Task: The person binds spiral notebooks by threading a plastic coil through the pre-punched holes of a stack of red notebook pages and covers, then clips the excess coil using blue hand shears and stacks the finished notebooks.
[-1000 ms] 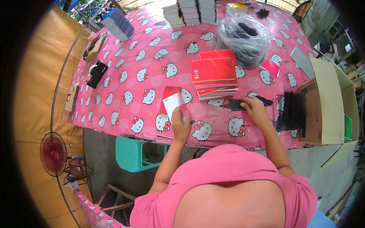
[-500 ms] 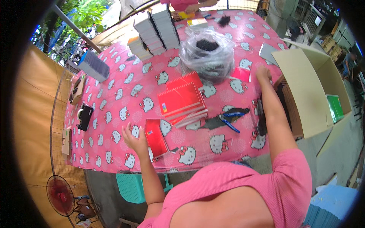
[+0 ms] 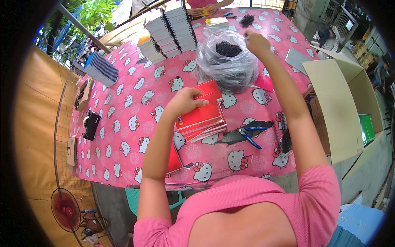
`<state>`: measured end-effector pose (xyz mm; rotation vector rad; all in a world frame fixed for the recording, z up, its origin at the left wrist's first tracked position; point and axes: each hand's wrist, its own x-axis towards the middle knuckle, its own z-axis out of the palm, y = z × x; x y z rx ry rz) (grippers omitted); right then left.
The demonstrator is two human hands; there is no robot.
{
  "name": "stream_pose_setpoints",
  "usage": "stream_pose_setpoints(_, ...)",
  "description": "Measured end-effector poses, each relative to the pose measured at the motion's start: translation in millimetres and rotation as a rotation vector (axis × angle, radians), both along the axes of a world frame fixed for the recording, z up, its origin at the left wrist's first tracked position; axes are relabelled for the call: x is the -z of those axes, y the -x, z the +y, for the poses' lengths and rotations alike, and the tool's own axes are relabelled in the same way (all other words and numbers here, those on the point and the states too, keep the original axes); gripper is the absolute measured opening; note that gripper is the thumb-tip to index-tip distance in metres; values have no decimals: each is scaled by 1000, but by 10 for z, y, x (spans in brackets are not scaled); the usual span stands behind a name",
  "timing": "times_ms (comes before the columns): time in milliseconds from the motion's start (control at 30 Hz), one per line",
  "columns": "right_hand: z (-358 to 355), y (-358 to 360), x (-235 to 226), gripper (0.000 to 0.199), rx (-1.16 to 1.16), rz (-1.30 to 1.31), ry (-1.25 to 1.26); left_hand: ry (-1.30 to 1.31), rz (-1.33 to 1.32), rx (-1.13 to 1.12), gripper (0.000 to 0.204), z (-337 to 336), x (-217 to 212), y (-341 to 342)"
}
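Observation:
My left hand (image 3: 187, 101) is closed at the upper left of a stack of red notebooks (image 3: 203, 113), thumb on the top cover and fingers gripping that notebook's edge. Another red notebook (image 3: 175, 160) lies near the front edge, partly hidden by my left forearm. My right hand (image 3: 258, 43) is raised at the far right rim of a clear plastic bag (image 3: 226, 72) full of black binding coils (image 3: 227, 49). Its fingers are curled together; whatever they hold, if anything, is too small to make out. Blue-handled pliers (image 3: 250, 136) rest on a dark scrap right of the stack.
Tall stacks of bound books (image 3: 177, 31) stand at the back. A grey-blue stack (image 3: 101, 69) and a tape dispenser (image 3: 91, 125) sit left. An open cardboard box (image 3: 331, 111) is at the right. Across the table, another person's hands (image 3: 205, 10) hold something yellow.
My left hand has moved right and away from the single notebook onto the stack. My right hand has gone from the pink notebook at the right to the far rim of the bag.

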<state>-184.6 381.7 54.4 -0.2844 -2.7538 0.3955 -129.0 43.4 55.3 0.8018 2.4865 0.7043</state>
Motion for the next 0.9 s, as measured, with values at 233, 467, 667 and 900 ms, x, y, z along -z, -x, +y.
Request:
stream_pose_setpoints(233, -746, -644, -183, 39, -248, 135, 294, -295, 315, -107, 36, -57, -125, -317)
stream_pose_setpoints(467, -1329, -1753, -191, 20, -574, 108, 814, -335, 685, -14, 26, -109, -294, -734)
stream_pose_setpoints(667, -1383, -1791, -208, 15, -599, 186, 695, -472, 548, -85, 19, -78, -352, -792)
stream_pose_setpoints(900, -1321, -1638, -320, 13, -661, -247, 1039, -488, 738, -191, 14, -43, -138, -843)
